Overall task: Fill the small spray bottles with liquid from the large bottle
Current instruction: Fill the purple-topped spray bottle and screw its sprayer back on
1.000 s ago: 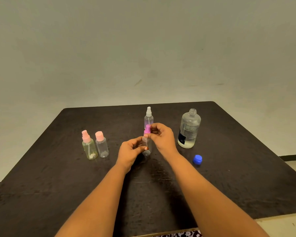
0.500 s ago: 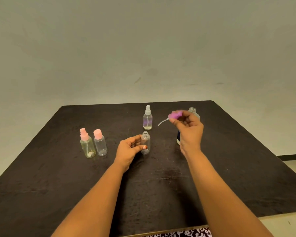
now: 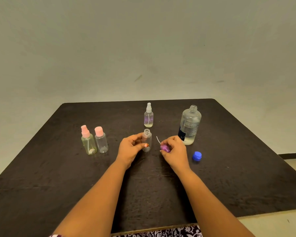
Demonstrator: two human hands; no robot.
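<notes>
The left hand (image 3: 132, 149) curls thumb and fingers round a small clear plastic bottle with an open neck (image 3: 147, 140), held upright near the middle of the dark, matte, square tabletop (image 3: 246, 168). Just beside it at 3 o'clock, not touching it, the right hand (image 3: 175, 152) pinches a purple plastic spray pump (image 3: 165, 148). The pump's thin white dip tube (image 3: 158, 139) slants up toward the bottle.

Reading the dial from the held bottle, a clear spray bottle with a white nozzle (image 3: 148, 116) stands at 12 o'clock, short of the far edge. The large clear labelled bottle (image 3: 190, 125), uncapped, stands at 2 o'clock just behind the right hand. A round blue plastic cap (image 3: 197, 156) lies at 4 o'clock near the right wrist, well in from the right edge.

At 9 o'clock a yellowish bottle with a pink spray pump (image 3: 88, 142) and a clear bottle with a pink cap (image 3: 101, 141) stand side by side, apart from the left hand, with open surface out to the left edge. A broad stretch down to the near edge is crossed by both forearms.
</notes>
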